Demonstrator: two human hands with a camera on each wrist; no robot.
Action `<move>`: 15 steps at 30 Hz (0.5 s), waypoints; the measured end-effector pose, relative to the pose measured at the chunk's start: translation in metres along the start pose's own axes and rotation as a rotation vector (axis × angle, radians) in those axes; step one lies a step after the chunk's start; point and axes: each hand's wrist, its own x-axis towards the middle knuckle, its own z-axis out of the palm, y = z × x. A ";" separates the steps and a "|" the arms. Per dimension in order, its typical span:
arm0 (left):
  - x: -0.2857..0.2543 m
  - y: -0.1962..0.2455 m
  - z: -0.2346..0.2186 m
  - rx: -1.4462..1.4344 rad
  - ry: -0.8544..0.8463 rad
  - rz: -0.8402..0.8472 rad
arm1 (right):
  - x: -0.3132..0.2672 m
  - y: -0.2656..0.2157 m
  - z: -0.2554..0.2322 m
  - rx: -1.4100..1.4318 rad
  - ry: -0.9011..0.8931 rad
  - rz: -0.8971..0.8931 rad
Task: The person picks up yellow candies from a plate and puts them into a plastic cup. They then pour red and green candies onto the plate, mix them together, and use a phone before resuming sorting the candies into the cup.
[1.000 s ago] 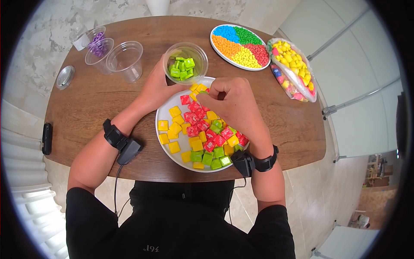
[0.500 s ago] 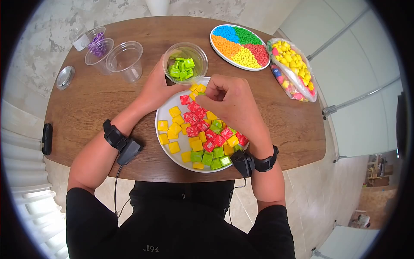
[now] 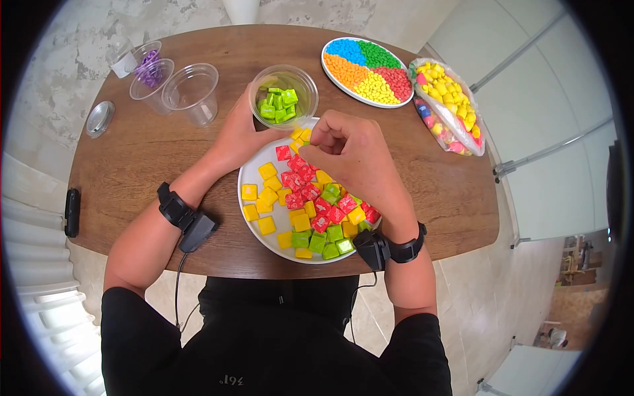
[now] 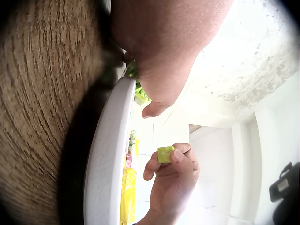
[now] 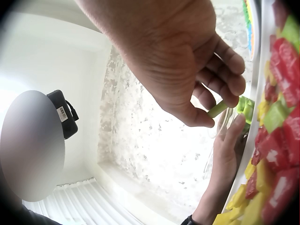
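My left hand [image 3: 239, 138] grips a clear plastic cup [image 3: 308, 80] at the far edge of the white plate [image 3: 251, 170]; several green wrapped candies [image 3: 280, 105] lie inside it. Over the plate, close to the cup, my right hand [image 3: 356, 158] pinches one square green candy [image 4: 165, 154] between thumb and fingers, with the other fingers loosely bent. That candy also shows edge-on in the right wrist view. Mixed on the plate are red candies [image 3: 300, 173], yellow candies [image 3: 267, 198] and green candies [image 3: 318, 243]. My right hand hides part of the pile.
Behind my left arm stand a clear cup [image 3: 191, 86] and cups with purple pieces [image 3: 152, 74]. A round metal lid [image 3: 100, 119] lies left. At the back right are a plate of colour-sorted small pieces [image 3: 327, 71] and a bag of yellow and pink pieces [image 3: 449, 109].
The fingers of my right hand have shifted slightly left towards the cup, still pinching. My left hand and the cup have stayed in place.
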 end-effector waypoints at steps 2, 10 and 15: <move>0.000 -0.001 0.000 0.003 0.005 0.005 | 0.000 -0.001 0.000 0.001 -0.009 0.013; 0.000 -0.002 0.001 -0.012 0.004 0.003 | -0.001 -0.001 -0.001 0.002 -0.011 0.008; 0.000 -0.003 0.001 -0.019 0.002 0.004 | 0.000 0.001 -0.001 0.025 -0.019 0.023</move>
